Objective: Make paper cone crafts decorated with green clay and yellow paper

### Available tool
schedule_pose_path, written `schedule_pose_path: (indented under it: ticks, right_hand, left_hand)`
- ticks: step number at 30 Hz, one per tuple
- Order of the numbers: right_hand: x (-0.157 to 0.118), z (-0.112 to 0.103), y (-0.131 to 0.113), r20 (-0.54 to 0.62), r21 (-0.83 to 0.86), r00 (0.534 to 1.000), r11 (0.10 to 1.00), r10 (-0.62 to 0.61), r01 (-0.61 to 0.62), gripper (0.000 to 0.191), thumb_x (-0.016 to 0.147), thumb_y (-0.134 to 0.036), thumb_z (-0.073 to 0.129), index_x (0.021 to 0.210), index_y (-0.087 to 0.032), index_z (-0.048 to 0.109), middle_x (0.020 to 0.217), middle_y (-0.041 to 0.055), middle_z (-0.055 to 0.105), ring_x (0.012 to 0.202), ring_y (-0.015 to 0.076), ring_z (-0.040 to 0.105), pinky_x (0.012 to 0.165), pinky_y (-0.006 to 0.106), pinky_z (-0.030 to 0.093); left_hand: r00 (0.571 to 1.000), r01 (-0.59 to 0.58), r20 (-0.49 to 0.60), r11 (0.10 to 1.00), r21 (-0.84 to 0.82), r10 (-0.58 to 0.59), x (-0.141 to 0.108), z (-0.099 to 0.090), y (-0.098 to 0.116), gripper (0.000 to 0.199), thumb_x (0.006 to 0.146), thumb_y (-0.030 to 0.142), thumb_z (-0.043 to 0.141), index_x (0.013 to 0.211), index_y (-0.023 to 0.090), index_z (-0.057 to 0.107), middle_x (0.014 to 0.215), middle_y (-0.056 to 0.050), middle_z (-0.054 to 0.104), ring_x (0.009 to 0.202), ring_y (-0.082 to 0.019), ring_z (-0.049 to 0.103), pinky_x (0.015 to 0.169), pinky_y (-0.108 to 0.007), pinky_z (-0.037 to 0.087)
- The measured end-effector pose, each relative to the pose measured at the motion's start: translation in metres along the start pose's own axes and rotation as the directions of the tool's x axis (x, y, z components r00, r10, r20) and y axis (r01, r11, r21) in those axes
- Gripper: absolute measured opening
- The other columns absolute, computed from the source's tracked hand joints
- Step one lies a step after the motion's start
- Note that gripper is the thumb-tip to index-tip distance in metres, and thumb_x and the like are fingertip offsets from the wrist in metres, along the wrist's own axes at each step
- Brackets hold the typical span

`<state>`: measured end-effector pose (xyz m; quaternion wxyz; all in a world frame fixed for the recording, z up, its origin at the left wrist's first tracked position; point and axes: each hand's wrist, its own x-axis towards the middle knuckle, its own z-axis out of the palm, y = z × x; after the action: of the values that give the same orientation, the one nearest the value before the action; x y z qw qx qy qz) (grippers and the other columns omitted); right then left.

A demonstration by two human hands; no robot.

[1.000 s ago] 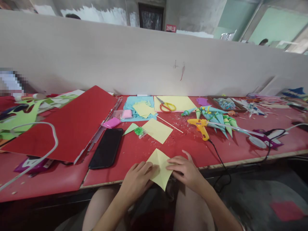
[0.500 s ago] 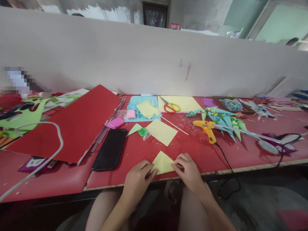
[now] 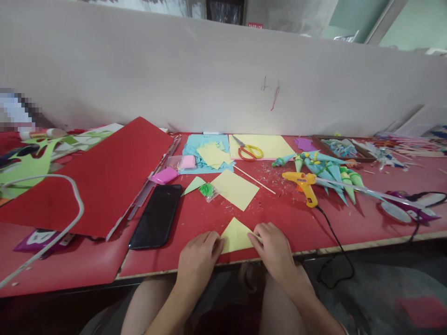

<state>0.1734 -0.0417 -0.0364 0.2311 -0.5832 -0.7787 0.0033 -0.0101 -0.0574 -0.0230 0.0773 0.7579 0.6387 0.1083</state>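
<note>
A small sheet of yellow paper (image 3: 235, 236) lies at the table's front edge, one corner pointing away from me. My left hand (image 3: 199, 256) pinches its left corner between thumb and fingers. At the right corner, my right hand (image 3: 274, 249) has its thumb and fingers closed on the paper. Both side corners are hidden under my fingers. Just beyond lies a flat yellow paper square (image 3: 239, 188), with a small bag of green material (image 3: 206, 189) and a pale green paper triangle (image 3: 194, 184) to its left.
A black phone (image 3: 156, 216) lies left, beside a large red board (image 3: 94, 181). Scissors (image 3: 249, 151) rest on yellow sheets behind a thin stick (image 3: 254, 180). To the right are a yellow glue gun (image 3: 303, 186) with trailing cord and several paper cones (image 3: 333, 170).
My left fingers have closed in more tightly at the paper's left corner. The right hand has shifted only slightly at its corner. The whole view has tilted a little downward.
</note>
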Motion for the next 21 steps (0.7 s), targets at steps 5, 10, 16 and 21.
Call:
schedule_pose_path:
  ticks: [5,10,16,21]
  right_hand:
    - [0.001,0.002,-0.001,-0.014,-0.053,1.000,0.999,0.000,-0.001,0.042,0.091,-0.039,0.029,0.058,-0.021,0.047,0.055,0.0019,0.052,0.055,0.0179,0.047,0.053,0.028,0.028]
    - [0.003,0.001,-0.001,0.022,-0.080,1.000,0.997,0.006,-0.005,0.036,0.090,-0.037,0.037,0.060,-0.020,0.048,0.056,0.0015,0.054,0.056,0.0177,0.049,0.053,0.028,0.027]
    - [0.005,0.002,-0.003,0.053,-0.095,0.998,0.995,0.036,-0.031,0.030,0.086,-0.034,0.047,0.060,-0.020,0.048,0.055,0.0012,0.055,0.058,0.0181,0.051,0.055,0.028,0.027]
    - [0.006,0.004,-0.003,0.042,-0.119,0.998,0.992,0.035,-0.030,0.029,0.086,-0.033,0.047,0.060,-0.021,0.049,0.056,0.0013,0.056,0.059,0.0184,0.052,0.056,0.028,0.028]
  left_hand:
    - [1.000,-0.011,0.019,0.999,0.032,0.010,0.001,0.000,-0.001,0.020,0.086,0.026,0.041,0.071,0.019,0.051,0.071,-0.001,0.058,0.061,-0.014,0.056,0.053,-0.023,0.036]
    - [0.997,-0.024,0.070,0.999,-0.047,0.027,0.001,-0.002,-0.005,0.016,0.086,0.024,0.040,0.077,0.019,0.052,0.072,-0.001,0.057,0.063,-0.015,0.057,0.054,-0.023,0.039]
    - [0.985,-0.147,0.091,0.989,-0.031,0.150,-0.002,-0.003,-0.015,0.029,0.086,0.016,0.034,0.105,0.025,0.054,0.082,-0.001,0.054,0.067,-0.013,0.056,0.059,-0.021,0.042]
    - [0.922,-0.375,0.096,0.927,-0.015,0.375,0.005,-0.009,-0.029,0.044,0.084,0.010,0.037,0.116,0.038,0.049,0.099,0.000,0.053,0.085,-0.015,0.053,0.072,-0.025,0.042]
